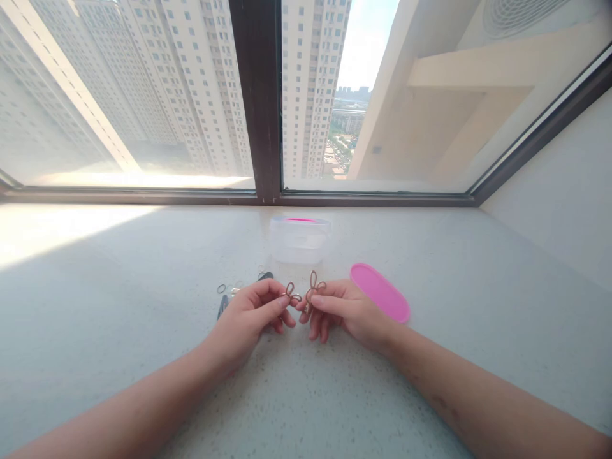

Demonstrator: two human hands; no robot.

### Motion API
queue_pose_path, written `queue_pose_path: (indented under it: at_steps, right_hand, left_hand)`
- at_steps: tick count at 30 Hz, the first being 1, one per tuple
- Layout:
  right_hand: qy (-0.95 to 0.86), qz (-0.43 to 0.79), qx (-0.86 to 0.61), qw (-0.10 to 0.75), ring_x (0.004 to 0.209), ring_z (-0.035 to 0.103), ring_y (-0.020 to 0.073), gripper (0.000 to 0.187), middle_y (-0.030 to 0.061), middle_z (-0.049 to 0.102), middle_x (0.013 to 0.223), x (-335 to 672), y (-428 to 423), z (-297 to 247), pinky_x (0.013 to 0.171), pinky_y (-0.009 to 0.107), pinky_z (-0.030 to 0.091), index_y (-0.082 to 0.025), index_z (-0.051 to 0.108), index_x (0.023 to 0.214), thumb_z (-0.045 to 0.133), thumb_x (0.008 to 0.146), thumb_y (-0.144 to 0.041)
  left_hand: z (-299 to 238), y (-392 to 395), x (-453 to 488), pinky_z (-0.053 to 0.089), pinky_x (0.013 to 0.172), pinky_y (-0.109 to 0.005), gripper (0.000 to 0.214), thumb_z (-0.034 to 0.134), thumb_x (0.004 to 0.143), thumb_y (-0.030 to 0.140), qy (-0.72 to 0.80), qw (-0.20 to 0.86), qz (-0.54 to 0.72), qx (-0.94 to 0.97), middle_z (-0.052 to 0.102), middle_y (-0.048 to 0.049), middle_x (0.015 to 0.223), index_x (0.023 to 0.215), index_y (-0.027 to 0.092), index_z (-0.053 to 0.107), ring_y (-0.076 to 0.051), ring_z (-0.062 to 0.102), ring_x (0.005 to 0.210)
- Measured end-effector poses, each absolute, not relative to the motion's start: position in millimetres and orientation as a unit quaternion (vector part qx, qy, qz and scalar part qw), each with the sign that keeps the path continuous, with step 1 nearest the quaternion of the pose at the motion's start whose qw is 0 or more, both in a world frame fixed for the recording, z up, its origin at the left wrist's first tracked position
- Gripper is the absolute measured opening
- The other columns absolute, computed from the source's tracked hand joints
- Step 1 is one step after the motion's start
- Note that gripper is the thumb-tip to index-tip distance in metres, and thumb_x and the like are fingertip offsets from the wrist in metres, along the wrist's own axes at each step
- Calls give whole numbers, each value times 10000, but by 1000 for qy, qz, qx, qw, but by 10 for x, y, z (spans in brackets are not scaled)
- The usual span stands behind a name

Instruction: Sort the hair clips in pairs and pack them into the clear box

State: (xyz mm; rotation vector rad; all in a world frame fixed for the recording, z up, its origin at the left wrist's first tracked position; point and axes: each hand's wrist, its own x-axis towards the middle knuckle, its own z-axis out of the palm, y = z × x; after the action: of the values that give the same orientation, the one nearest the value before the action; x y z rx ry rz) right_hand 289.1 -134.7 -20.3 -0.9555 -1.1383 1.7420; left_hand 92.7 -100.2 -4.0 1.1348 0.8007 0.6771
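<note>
My left hand (253, 312) pinches a small brown piece with thin petal-like loops (293, 295) between thumb and fingers. A similar brown looped piece (314, 287) is held upright in my right hand (344, 309), thumb pressed over its lower part. The two hands are close together above the countertop, fingertips nearly meeting. Whether the two pieces are joined or apart, I cannot tell. Partly hidden behind my left hand lie a dark clip-like item (222, 306), another dark item (266, 276) and a small dark ring (220, 289).
A clear plastic container (300, 243) stands beyond the hands, close to the window frame (268, 127). Just past my right hand lies an oval pink lid (382, 293). All of these rest on a pale speckled countertop (296, 401). A wall (568, 172) bounds the right side.
</note>
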Motion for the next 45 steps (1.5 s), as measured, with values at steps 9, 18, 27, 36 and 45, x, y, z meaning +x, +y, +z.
queue_pose_path:
  at_steps: [9,18,27,36,45]
  right_hand:
    - [-492,662,-387,413,565,643,132,262,74,672,728,2872,-1372,-171,459,206,485,-87,689,801,634,774,-341]
    - [-508,647,-404,399,539,634,113,87,43,658,710,2873,-1371,-156,462,192,493,-115,619,749,565,734,-181]
    - [-502,656,-402,395,525,637,107,94,56,682,765,2861,-1365,-158,468,192,496,-125,589,805,588,779,-215]
    - [-501,650,-409,400,529,639,111,146,66,691,775,2875,-1365,-174,475,200,499,-120,606,795,614,807,-265]
    - [-471,640,-438,420,512,637,119,251,58,673,744,2846,-1342,-176,440,201,484,-112,636,814,619,828,-362]
  left_hand:
    - [-18,-998,900,412,582,-239,77,681,807,259,364,674,292,572,658,-30,799,816,191,718,-154,550,691]
    - [-90,-975,887,349,610,-244,106,687,799,280,387,592,315,633,507,-7,849,801,224,777,-137,471,730]
    - [-12,-1016,915,257,492,-216,129,644,818,306,403,622,280,610,450,67,551,797,179,651,-97,357,527]
    - [-43,-981,889,311,519,-223,123,614,842,304,387,605,233,656,537,38,644,835,181,616,-108,422,567]
    - [-81,-972,909,441,541,-231,130,586,865,293,365,673,257,589,592,18,760,841,183,522,-93,521,569]
